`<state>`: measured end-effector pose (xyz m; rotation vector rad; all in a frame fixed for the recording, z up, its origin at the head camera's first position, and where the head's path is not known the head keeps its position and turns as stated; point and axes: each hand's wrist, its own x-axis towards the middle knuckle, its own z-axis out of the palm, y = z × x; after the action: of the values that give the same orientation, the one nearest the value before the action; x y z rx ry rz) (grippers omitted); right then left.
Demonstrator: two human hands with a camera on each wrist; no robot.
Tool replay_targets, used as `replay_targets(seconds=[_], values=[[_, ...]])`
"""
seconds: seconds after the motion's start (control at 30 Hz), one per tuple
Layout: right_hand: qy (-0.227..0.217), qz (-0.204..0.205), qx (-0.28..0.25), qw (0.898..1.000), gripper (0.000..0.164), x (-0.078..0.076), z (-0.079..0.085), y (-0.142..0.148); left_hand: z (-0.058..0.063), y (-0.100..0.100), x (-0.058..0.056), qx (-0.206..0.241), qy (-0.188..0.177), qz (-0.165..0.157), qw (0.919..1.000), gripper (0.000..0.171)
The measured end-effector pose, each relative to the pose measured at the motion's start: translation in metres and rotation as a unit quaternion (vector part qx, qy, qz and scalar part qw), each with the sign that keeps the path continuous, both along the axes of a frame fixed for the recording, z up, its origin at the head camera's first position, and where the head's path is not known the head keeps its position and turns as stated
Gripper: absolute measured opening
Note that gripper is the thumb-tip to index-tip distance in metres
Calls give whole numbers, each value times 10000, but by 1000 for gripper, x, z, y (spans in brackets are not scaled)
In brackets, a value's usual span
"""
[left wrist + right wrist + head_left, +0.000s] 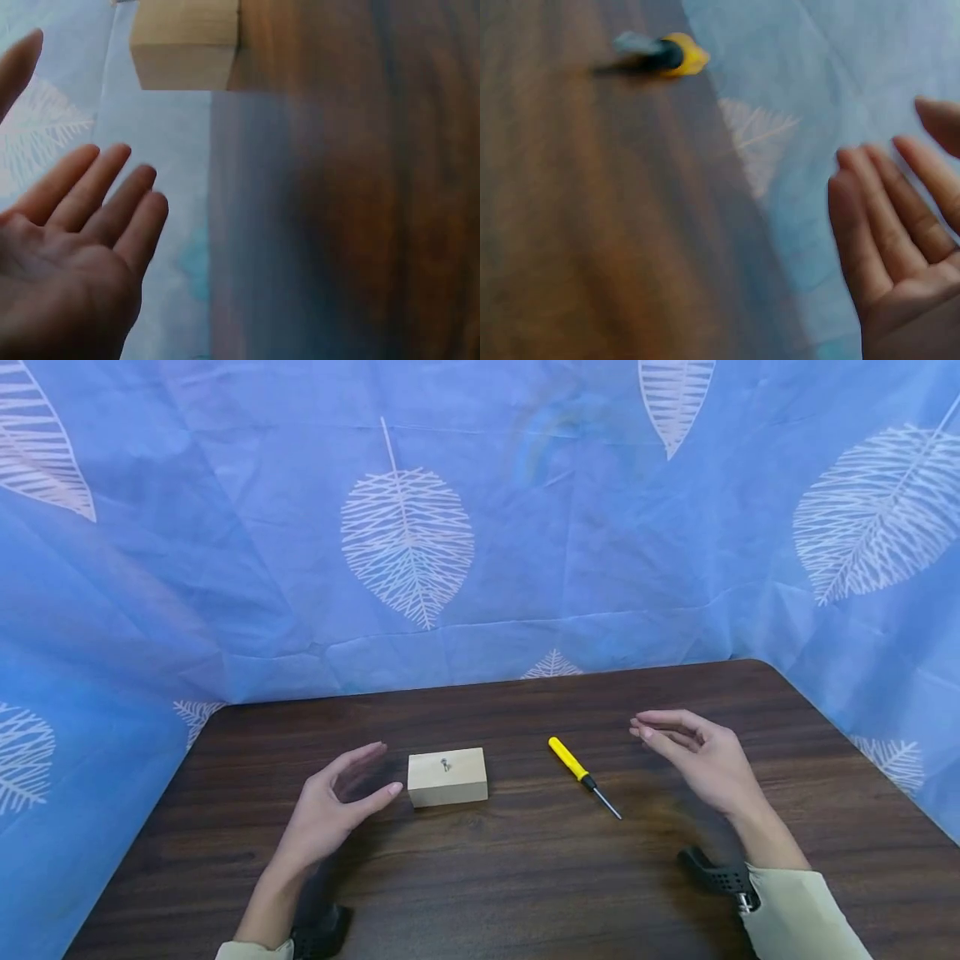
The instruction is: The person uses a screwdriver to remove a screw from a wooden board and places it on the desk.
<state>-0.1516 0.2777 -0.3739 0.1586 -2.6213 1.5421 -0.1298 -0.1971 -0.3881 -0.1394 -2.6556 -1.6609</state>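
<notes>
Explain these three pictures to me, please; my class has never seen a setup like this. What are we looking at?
There is no robot here, just a person's two bare hands. The widest picture comes from a camera worn on the head, looking forward and down. The other two come from cameras on the wrists, each showing one palm; both are partly blurred.

On the dark table lie a pale block and, to its right, a yellow-handled screwdriver. A small metal piece, probably a screw, shows on the block's top. Behind hangs a blue cloth with white leaves.

The left hand is beside the block; the right hand is to the right of the screwdriver. Neither holds anything.
</notes>
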Motion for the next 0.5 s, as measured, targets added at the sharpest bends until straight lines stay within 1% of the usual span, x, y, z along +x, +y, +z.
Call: replay_targets(seconds=[0.03, 0.07, 0.1, 0.17, 0.23, 0.27, 0.33, 0.43, 0.5], values=[[-141, 79, -511, 9986, 44, -2, -8, 3, -3, -2, 0, 194, -120, -58, 9997, 71], [-212, 171, -1010, 9945, 41, -4, -15, 5, -6, -4, -1, 351, -228, -93, 9991, 69], [-276, 262, -1475, 9883, 38, -6, -21, 7, -8, -6, -2, 490, -322, -120, 9982, 68], [-361, 441, -2276, 9721, 31, -8, -32, 11, -14, -9, -3, 737, -476, -153, 9960, 67], [-470, 607, -2874, 9547, 25, -10, -39, 13, -19, -13, -5, 990, -636, -171, 9929, 66], [-520, 657, -3072, 9480, 24, -10, -42, 14, -22, -15, -5, 1089, -712, -205, 9913, 66], [-597, 735, -3257, 9407, 22, -11, -45, 15, -26, -18, -7, 1279, -881, -240, 9876, 65], [-659, 775, -3263, 9398, 23, -12, -46, 18, -31, -21, -10, 1480, -1022, -269, 9833, 64], [-650, 749, -3176, 9430, 25, -13, -44, 20, -32, -22, -13, 1586, -1056, -300, 9812, 64]])
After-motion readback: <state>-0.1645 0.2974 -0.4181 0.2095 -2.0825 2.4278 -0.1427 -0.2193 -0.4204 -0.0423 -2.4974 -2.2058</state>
